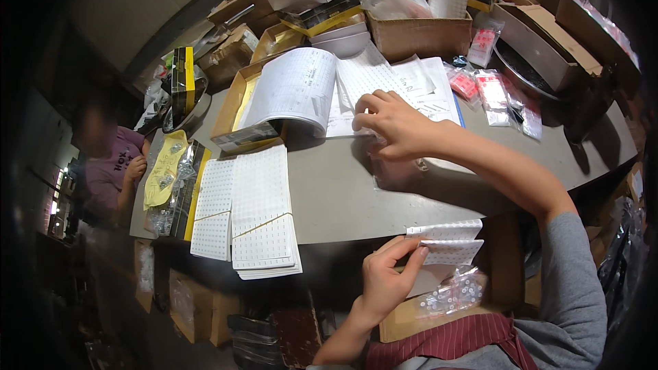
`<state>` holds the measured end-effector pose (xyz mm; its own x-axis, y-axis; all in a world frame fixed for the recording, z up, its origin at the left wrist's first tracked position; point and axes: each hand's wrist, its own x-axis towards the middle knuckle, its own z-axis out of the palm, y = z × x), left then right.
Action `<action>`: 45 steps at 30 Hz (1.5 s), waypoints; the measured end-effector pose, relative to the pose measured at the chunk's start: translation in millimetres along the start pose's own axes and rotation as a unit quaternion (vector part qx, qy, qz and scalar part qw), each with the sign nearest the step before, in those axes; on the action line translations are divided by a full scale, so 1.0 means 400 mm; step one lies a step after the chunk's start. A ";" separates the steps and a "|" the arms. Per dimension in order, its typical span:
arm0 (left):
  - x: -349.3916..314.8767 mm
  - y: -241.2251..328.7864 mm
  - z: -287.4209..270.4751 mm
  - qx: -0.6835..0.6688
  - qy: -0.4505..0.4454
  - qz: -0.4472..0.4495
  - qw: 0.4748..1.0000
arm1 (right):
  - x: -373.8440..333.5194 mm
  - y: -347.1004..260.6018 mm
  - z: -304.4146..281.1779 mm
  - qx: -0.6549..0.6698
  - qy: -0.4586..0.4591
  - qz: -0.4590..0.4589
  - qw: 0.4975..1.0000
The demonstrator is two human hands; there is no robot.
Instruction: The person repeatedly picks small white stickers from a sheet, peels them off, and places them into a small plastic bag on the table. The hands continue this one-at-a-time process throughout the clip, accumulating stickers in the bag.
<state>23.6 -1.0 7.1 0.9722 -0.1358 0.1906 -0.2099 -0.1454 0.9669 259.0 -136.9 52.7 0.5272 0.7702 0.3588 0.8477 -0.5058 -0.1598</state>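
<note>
My left hand (391, 277), low near the table's front edge, pinches a folded printed paper sheet (452, 252) between thumb and fingers. Below that sheet lies a clear plastic bag of small white round pieces (456, 292), over an open cardboard box. My right hand (397, 123) reaches across the table with its fingers bent downward. Under its palm a clear plastic bag (397, 177) lies on the tabletop; whatever the fingertips grip is hidden. Just beyond this hand an open notebook (291, 89) is spread, with loose printed sheets (370, 72) on it.
Two stacks of printed sheets (264, 202) in rubber bands overhang the front edge. Cardboard boxes (421, 38) crowd the far side. Small red-and-white packets (493, 96) lie at the right. A yellow paper (164, 171) rests on bags at the left, where another person (113, 164) is.
</note>
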 end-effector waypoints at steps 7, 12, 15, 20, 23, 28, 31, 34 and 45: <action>0.002 -0.005 0.004 -0.004 -0.009 0.007 1.000 | 0.033 0.050 -0.011 -0.039 -0.037 -0.150 0.987; 0.002 0.003 -0.001 0.002 -0.023 -0.001 1.000 | 0.048 0.045 -0.052 -0.133 -0.064 -0.190 0.971; -0.001 0.002 -0.005 0.005 -0.027 -0.013 1.000 | 0.028 0.051 -0.074 -0.152 -0.055 -0.199 0.967; -0.012 -0.003 -0.016 0.004 -0.014 -0.034 0.999 | -0.068 0.064 -0.142 -0.122 -0.002 -0.146 0.982; -0.011 -0.004 -0.018 0.001 -0.001 -0.038 0.999 | -0.145 0.032 -0.142 -0.156 0.033 -0.077 0.984; 0.006 0.000 -0.004 0.009 0.000 0.002 1.000 | -0.275 -0.059 -0.112 -0.165 0.011 0.014 0.986; 0.010 0.014 -0.004 0.003 0.001 -0.010 1.000 | -0.315 -0.092 -0.163 -0.004 0.008 0.038 0.999; 0.009 0.016 -0.007 -0.022 -0.006 -0.056 0.998 | -0.359 -0.063 -0.171 0.014 0.040 -0.001 0.999; 0.029 0.032 0.020 -0.029 -0.003 -0.094 0.995 | -0.453 -0.161 -0.192 -0.108 -0.010 0.139 0.984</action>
<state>31.3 -12.2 20.4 0.9931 -0.1175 0.0048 -0.0180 -0.1110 0.9937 104.4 -273.6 68.8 0.7400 0.5965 0.3107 0.6393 -0.7674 -0.0491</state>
